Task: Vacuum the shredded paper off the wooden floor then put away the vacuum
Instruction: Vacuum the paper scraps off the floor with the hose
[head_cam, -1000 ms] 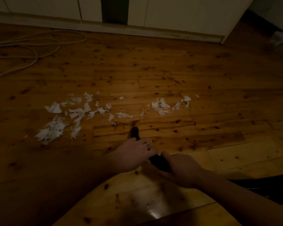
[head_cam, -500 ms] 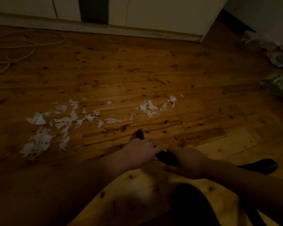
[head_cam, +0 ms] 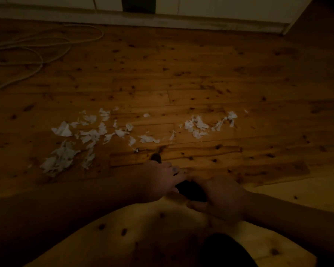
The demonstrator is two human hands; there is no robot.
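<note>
Just paper scraps (head_cam: 89, 135) beyond nozzle (head_cam: 156, 157)

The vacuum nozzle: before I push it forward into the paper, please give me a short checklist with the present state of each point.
1. Both hands on the vacuum nozzle: ok, left hand in front, right hand behind.
2. Nozzle tip points toward the shredded paper: ok, with bare floor between them.
3. Paper still to collect: ok, one large patch on the left, a smaller one on the right.
4. White cable away from the path: ok, far left near the wall.
5. Vacuum switched on: cannot tell.
</note>
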